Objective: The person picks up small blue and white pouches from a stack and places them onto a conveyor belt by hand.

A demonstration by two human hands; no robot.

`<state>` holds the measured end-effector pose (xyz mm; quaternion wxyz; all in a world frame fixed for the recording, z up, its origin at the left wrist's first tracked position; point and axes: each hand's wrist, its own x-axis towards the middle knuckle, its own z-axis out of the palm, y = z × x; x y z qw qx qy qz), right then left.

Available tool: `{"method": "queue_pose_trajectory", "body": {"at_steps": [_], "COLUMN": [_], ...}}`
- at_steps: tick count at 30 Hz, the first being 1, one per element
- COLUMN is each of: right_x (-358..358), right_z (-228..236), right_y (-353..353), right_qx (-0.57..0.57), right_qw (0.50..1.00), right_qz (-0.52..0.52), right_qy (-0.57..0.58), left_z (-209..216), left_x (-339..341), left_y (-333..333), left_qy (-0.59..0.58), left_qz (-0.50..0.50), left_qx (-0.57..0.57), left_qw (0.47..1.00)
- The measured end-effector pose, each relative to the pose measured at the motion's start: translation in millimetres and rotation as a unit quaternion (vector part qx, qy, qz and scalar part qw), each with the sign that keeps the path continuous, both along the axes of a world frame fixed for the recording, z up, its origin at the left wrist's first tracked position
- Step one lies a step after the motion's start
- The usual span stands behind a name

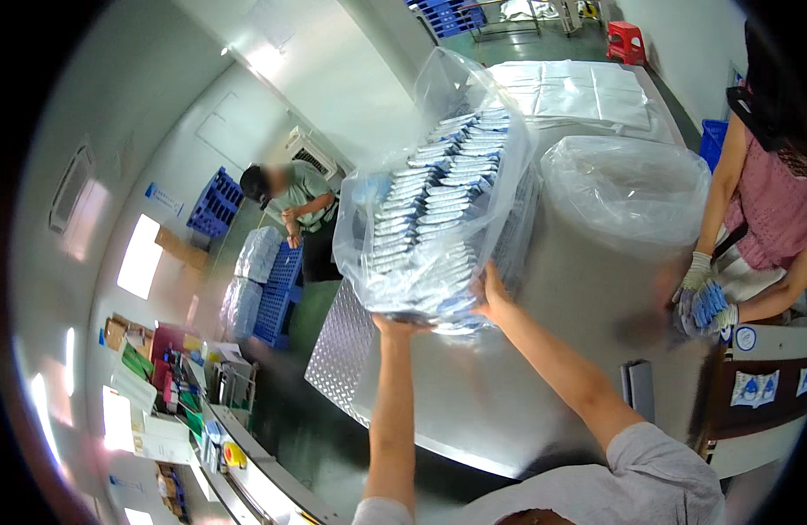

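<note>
A large clear plastic bag (354,249) stands open-mouthed in front of me, packed with rows of small white-and-blue packets (434,197). Its near end is between my hands. My left hand (401,325) grips the lower near corner, its fingers partly hidden under the plastic. On the right side of that end, my right hand (492,294) presses in with curled fingers. Below the bag is the grey metal table (473,402); how much of the bag's weight rests on it cannot be made out.
Another clear plastic bag (627,188) lies to the right, with flat white sheets (570,92) behind it. At the right, a co-worker's gloved hands (703,302) hold blue packets beside a conveyor (762,402) carrying packets. Another person (303,206) is at the far left near blue crates (277,302).
</note>
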<state>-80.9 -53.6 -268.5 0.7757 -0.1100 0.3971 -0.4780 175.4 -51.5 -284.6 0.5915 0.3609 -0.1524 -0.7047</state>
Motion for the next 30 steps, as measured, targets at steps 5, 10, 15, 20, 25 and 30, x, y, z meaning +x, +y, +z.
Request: {"method": "queue_pose_trajectory", "body": {"at_steps": [5, 10, 15, 20, 25, 30], "right_x": [-44.9, -136.5, -212.9, -269.6, -306.8, -317.5], "right_z": [90.0, 100.8, -48.1, -140.3, -123.9, -27.2], "right_y": [40.0, 119.9, 250.3, 413.0, 510.1, 489.4], "right_qx": [-0.164, -0.4, -0.243, -0.112, -0.03, -0.098], "right_qw": [0.986, 0.91, 0.901, 0.859, 0.867, 0.865], "right_qz": [0.032, 0.072, 0.196, 0.325, 0.335, 0.327], "right_qy": [-0.001, 0.079, 0.3, 0.38, 0.367, 0.367], "left_z": [150.0, 255.1, 171.4, -13.6, -50.3, 6.0], "left_x": [-54.2, -70.3, -104.9, -114.5, -176.6, -236.1], "left_y": [39.0, 132.6, 239.9, 401.4, 527.1, 519.7], "left_qy": [0.106, -0.113, -0.276, -0.412, -0.342, -0.514], "left_qz": [0.077, 0.126, -0.127, -0.213, -0.293, -0.301], "left_qx": [-0.016, -0.39, -0.271, 0.07, 0.174, 0.014], "left_qw": [0.991, 0.905, 0.913, 0.883, 0.876, 0.803]}}
